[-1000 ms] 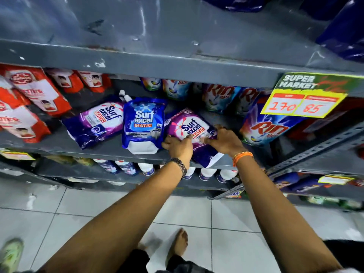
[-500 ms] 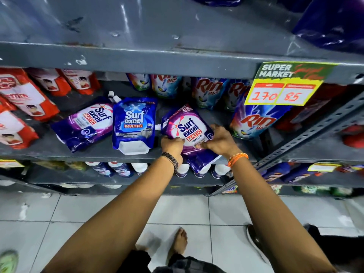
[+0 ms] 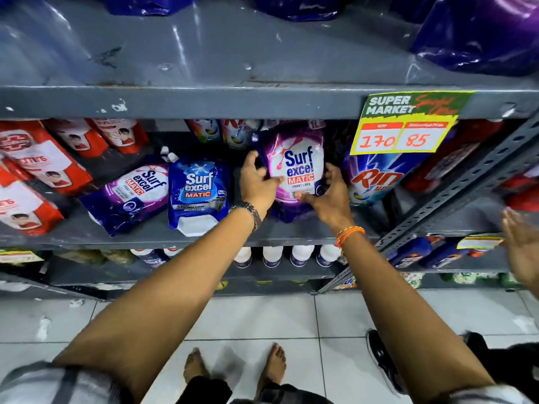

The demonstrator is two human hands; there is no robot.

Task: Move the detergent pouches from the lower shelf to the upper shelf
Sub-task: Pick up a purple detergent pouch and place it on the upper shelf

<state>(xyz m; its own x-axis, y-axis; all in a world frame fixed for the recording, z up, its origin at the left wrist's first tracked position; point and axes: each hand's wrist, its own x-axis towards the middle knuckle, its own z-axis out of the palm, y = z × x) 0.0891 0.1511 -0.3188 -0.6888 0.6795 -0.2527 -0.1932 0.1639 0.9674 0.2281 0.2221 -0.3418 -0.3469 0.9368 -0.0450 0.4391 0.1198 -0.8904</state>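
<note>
A purple Surf Excel pouch [image 3: 297, 167] stands upright above the lower shelf [image 3: 163, 231], held from both sides. My left hand [image 3: 258, 182] grips its left edge and my right hand [image 3: 329, 193] cups its lower right corner. Its top reaches the front lip of the upper shelf [image 3: 204, 102]. Two more pouches lie on the lower shelf to the left: a blue Surf Excel pouch [image 3: 198, 193] and a second purple pouch [image 3: 131, 196]. Dark blue and purple pouches [image 3: 478, 33] sit on the upper shelf at the right.
A yellow price tag [image 3: 405, 123] hangs from the upper shelf's lip. A Rin pouch [image 3: 376, 176] stands to the right, red packets [image 3: 35, 167] to the left. Another person's hand [image 3: 522, 249] and shoe [image 3: 382, 360] are at the right. White bottles [image 3: 272, 255] line the shelf below.
The purple pouch has been lifted from lying tilted on the lower shelf to upright between my hands. Another person's hand has come into view at the right.
</note>
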